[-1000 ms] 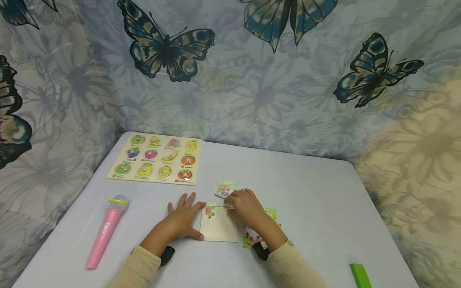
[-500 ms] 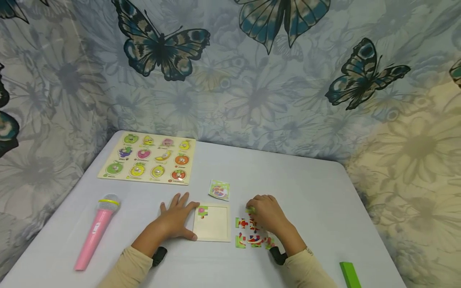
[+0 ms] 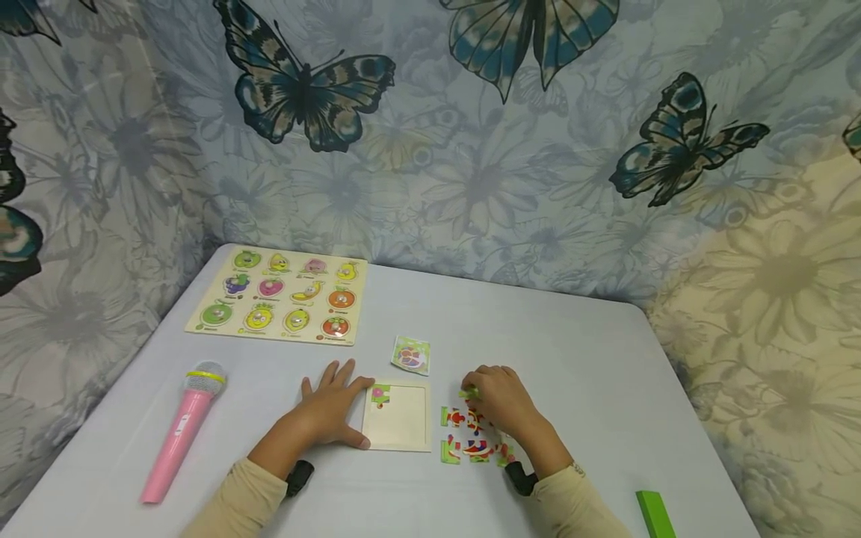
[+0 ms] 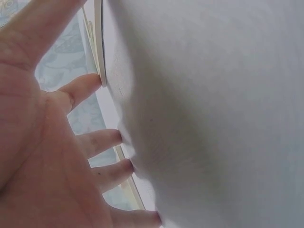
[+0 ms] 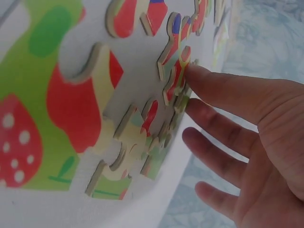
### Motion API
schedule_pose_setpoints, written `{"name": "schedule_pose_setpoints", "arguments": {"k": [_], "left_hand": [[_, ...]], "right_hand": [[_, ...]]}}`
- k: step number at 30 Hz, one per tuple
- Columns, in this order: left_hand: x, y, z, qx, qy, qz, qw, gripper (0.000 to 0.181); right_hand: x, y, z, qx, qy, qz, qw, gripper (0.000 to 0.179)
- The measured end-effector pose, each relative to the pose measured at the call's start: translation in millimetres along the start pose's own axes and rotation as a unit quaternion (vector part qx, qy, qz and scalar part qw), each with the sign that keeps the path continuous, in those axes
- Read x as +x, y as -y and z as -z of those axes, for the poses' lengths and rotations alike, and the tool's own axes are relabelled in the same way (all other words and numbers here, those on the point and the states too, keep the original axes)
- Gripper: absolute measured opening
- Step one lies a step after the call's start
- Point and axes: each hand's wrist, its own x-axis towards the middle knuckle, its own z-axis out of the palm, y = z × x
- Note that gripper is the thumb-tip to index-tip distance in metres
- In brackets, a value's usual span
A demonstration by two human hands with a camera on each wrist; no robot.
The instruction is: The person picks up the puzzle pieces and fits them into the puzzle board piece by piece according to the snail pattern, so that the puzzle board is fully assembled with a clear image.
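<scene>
My left hand (image 3: 329, 412) lies spread at the left side of a square wooden puzzle tray (image 3: 397, 430), thumb and index finger at its edge. In the left wrist view the index fingertip (image 4: 92, 80) meets the tray's rim. One pink and green piece (image 3: 380, 394) sits in the tray's upper left corner. To the right, my right hand (image 3: 503, 400) pinches a green-edged puzzle piece (image 3: 468, 393) low over the table, between thumb and index finger. Several red, green and white jigsaw pieces (image 3: 478, 448) lie beside and under this hand, partly hidden by it.
A small picture card or packet (image 3: 410, 355) lies behind the tray. Farther back left is a fruit peg board (image 3: 279, 295). A pink toy microphone (image 3: 181, 433) lies at the left, and a green block (image 3: 655, 513) at the front right.
My right hand has moved from the tray's upper right corner rightward to the loose pieces, then stayed there. The left hand keeps its place at the tray; the head view has shifted slightly.
</scene>
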Motion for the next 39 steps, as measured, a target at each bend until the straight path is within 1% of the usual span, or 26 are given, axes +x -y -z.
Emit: {"name": "schedule_pose_setpoints", "arguments": {"k": [7, 11, 14, 19, 22, 24, 28, 31, 39], "left_hand": [[-0.4, 1.0, 1.1, 0.005, -0.004, -0.002, 1.0000, 0.096], [0.6, -0.5, 0.8, 0.006, -0.006, -0.007, 0.9999, 0.096], [0.6, -2.4, 1.2, 0.007, -0.002, -0.007, 0.9999, 0.096], [-0.5, -3.2, 3.3, 0.005, 0.002, -0.004, 1.0000, 0.095], [-0.4, -0.8, 3.4, 0.011, 0.000, -0.001, 0.9999, 0.096], [-0.3, 0.7, 3.6, 0.017, -0.001, 0.001, 0.9999, 0.096], [0.6, -0.1, 4.2, 0.018, -0.001, -0.001, 0.9998, 0.096], [0.1, -1.0, 4.7, 0.015, 0.000, 0.000, 0.9999, 0.095], [0.3, -0.7, 3.6, 0.025, 0.003, 0.005, 0.9997, 0.096]], "right_hand": [[6.3, 6, 0, -0.006, 0.001, 0.011, 0.9999, 0.024], [11.1, 18, 3, 0.002, -0.001, 0.026, 0.9997, 0.026], [16.8, 33, 4, 0.010, -0.008, 0.060, 0.9981, 0.026], [29.8, 61, 2, 0.015, -0.017, 0.129, 0.9914, 0.023], [37.5, 75, -2, 0.012, -0.019, 0.156, 0.9874, 0.022], [41.9, 82, -5, 0.008, -0.019, 0.167, 0.9858, 0.022], [45.4, 87, -10, 0.003, -0.014, 0.165, 0.9862, 0.022], [46.8, 89, -12, -0.001, -0.010, 0.158, 0.9874, 0.022], [49.4, 91, -15, -0.021, -0.007, 0.151, 0.9882, 0.023]]}}
